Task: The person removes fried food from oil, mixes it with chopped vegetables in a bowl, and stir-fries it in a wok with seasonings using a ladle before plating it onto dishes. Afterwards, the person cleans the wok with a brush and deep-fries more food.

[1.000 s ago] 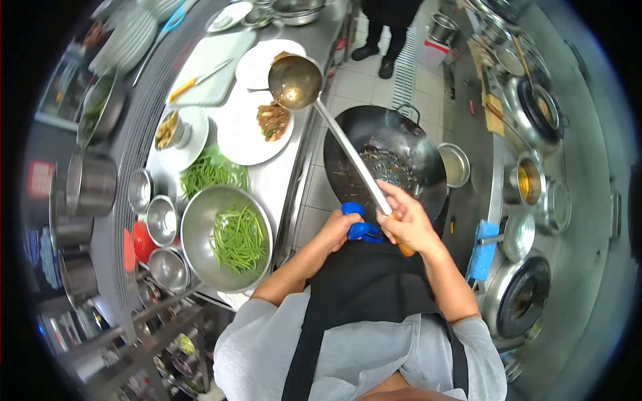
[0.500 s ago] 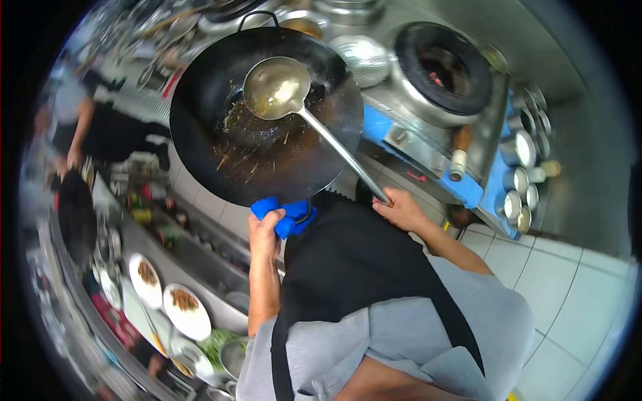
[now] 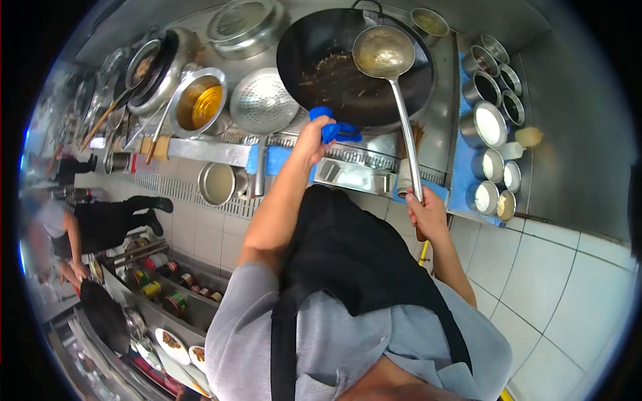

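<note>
In front of me a large black wok (image 3: 321,100) sits over the right burner, with brown food scraps stuck to its inside. My left hand (image 3: 313,139) is closed around a blue cloth (image 3: 334,128) at the wok's near rim; the cloth hides the handle there. My right hand (image 3: 426,212) grips the long handle of a steel ladle (image 3: 404,123) near its lower end. The ladle's bowl hangs over the right part of the wok, with a shiny wet surface inside; whether it touches the wok I cannot tell.
Left of the wok lie a perforated strainer (image 3: 264,100) and a pot of amber liquid (image 3: 199,103). Several seasoning tins (image 3: 491,123) line the right side. A bamboo brush (image 3: 406,175) stands at the stove's edge. Another person (image 3: 100,227) holds a second wok (image 3: 103,317) at far left.
I have turned from the counter side toward the stove. The wok, gripped through the cloth, has moved onto the right burner. The ladle has travelled along with it.
</note>
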A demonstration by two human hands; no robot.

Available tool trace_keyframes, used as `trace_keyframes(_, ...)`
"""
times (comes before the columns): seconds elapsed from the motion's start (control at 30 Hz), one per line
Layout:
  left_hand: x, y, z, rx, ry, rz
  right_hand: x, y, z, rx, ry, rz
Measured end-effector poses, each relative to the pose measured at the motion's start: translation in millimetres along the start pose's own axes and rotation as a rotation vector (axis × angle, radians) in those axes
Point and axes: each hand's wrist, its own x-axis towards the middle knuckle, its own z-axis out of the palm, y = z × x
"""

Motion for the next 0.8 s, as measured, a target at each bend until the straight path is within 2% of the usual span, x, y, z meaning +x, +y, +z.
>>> trace_keyframes(0.1,61.2,-5.1,19.7,0.002,-0.036,-0.061,8.0,-4.9,-14.6,0.023,0.047,-0.010)
trace_keyframes(0.2,81.9,-3.6,22.7,0.097,-0.119,-0.118,16.2,-10.3,-18.5,0.060,0.065,-0.012)
trace_keyframes(0.33,26.9,7.5,21.0,-0.069,0.003,0.027,18.8,-10.0,-20.2,0.026,0.085,-0.049)
trace_keyframes(0.4,11.0,0.3,-41.7,0.360,0.024,0.135,16.2,-11.0,-19.0,0.002,0.094,-0.054)
trace_keyframes(0.47,-3.0,-7.8,-102.9,1.002,0.041,0.013,13.3,-7.2,-16.0,-0.019,0.102,-0.050)
trace_keyframes(0.57,-45.2,-18.9,-118.6,1.609,0.234,0.320,18.9,-2.1,-6.6,-0.031,0.092,-0.046)
trace_keyframes(0.67,-65.4,1.6,-81.1,1.630,0.349,0.923,15.1,-2.4,0.5,-0.014,0.098,-0.020)
trace_keyframes(0.73,-58.6,30.8,-40.9,1.587,0.278,1.066,19.5,-5.2,3.0,-0.030,0.081,-0.028)
trace_keyframes(0.8,-45.0,58.8,4.5,1.484,0.104,0.948,24.3,-2.4,3.6,-0.044,0.052,-0.037)
